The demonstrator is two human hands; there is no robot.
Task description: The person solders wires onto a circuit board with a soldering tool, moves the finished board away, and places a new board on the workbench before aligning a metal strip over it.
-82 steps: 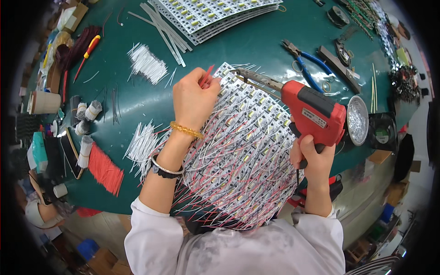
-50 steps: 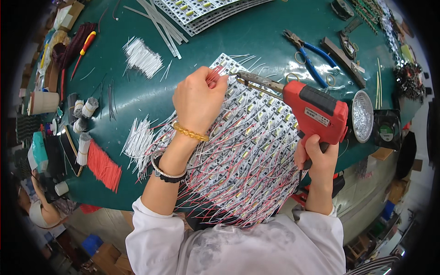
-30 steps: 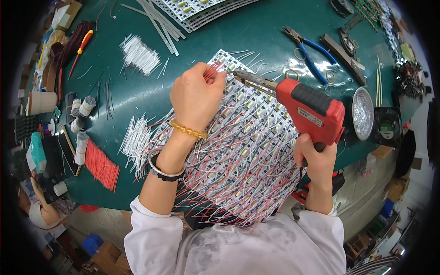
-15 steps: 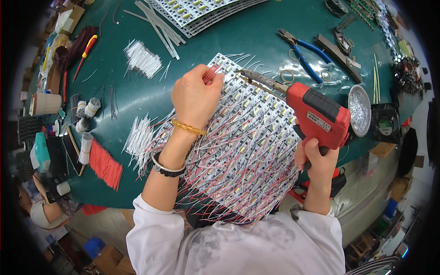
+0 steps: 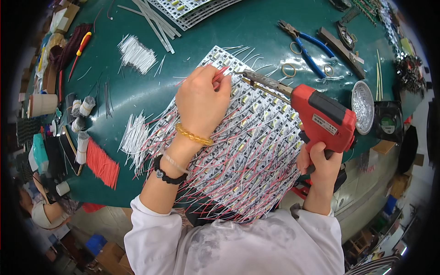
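Note:
My left hand (image 5: pixel 204 98) is closed around a small bunch of red wires (image 5: pixel 221 73), whose ends stick out past the thumb and forefinger. It hovers over the upper left part of a panel of small circuit boards (image 5: pixel 250 133), white with yellow components. Many red and white wires trail from the panel toward me. My right hand (image 5: pixel 321 165) grips the handle of a red and black soldering gun (image 5: pixel 323 117). The gun's tip points left, just right of the left hand's fingers, above the panel; whether it touches a board I cannot tell.
White wires lie in piles (image 5: pixel 137 55) on the green table (image 5: pixel 160 87). Cut red wires (image 5: pixel 101 162) are at left, near a screwdriver (image 5: pixel 80 50). Blue-handled pliers (image 5: pixel 309 48), a metal bowl (image 5: pixel 363 107) and stacked circuit panels (image 5: pixel 197 11) stand around. Another person's arm (image 5: pixel 43 213) shows far left.
My left hand has turned and shifted slightly right and down, and the red wires now point up to the right. The soldering gun has moved slightly right and down.

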